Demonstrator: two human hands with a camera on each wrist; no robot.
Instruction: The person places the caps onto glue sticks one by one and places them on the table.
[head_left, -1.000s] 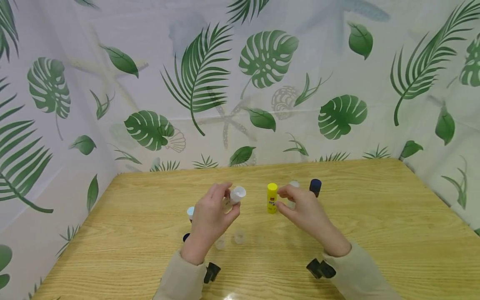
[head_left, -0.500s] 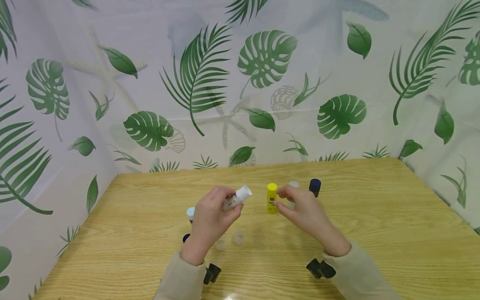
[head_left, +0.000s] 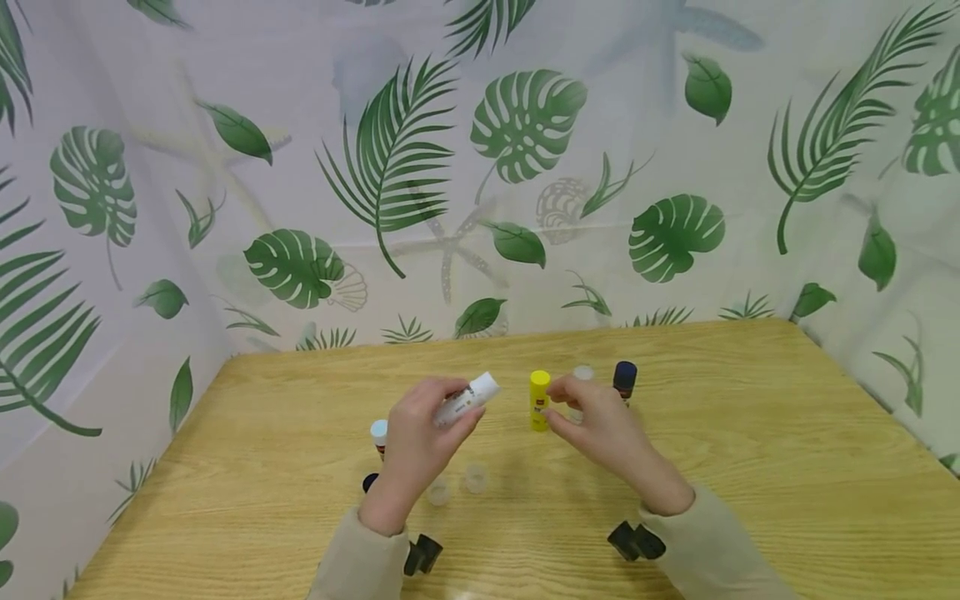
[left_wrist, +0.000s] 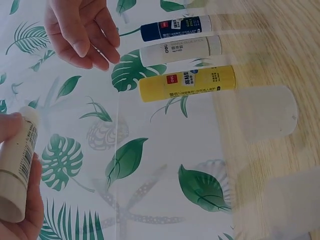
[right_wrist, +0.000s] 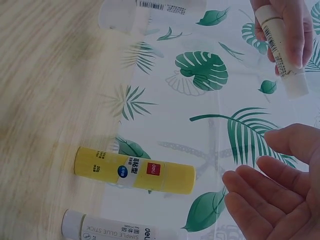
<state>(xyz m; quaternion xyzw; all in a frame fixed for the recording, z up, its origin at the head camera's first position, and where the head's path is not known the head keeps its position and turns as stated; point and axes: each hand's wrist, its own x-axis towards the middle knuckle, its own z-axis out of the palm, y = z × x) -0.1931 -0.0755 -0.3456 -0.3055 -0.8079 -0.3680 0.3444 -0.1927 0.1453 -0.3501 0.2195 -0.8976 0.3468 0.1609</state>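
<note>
My left hand (head_left: 415, 442) grips a white glue stick (head_left: 467, 400) above the table, tilted with its white end up and to the right. In the left wrist view the barcode on this glue stick (left_wrist: 19, 160) shows. My right hand (head_left: 607, 423) is held over the table with loosely bent fingers and nothing in them. Nearest to it stands an upright yellow glue stick (head_left: 538, 402); the right wrist view shows a gap between the fingers and this yellow stick (right_wrist: 135, 170). Behind the right hand are another white glue stick (left_wrist: 181, 50) and a dark blue one (head_left: 625, 379).
Two translucent cap-like pieces (head_left: 476, 477) (head_left: 438, 492) stand on the wooden table (head_left: 300, 533). Left of the left hand are a light-blue-topped stick (head_left: 379, 433) and a dark blue top (head_left: 371, 482), partly hidden. A leaf-print cloth (head_left: 420, 292) hangs behind.
My left hand has turned the white glue stick: its end faced the head camera and now points up to the right, showing its side. The right hand keeps its pose. The head view has shifted slightly.
</note>
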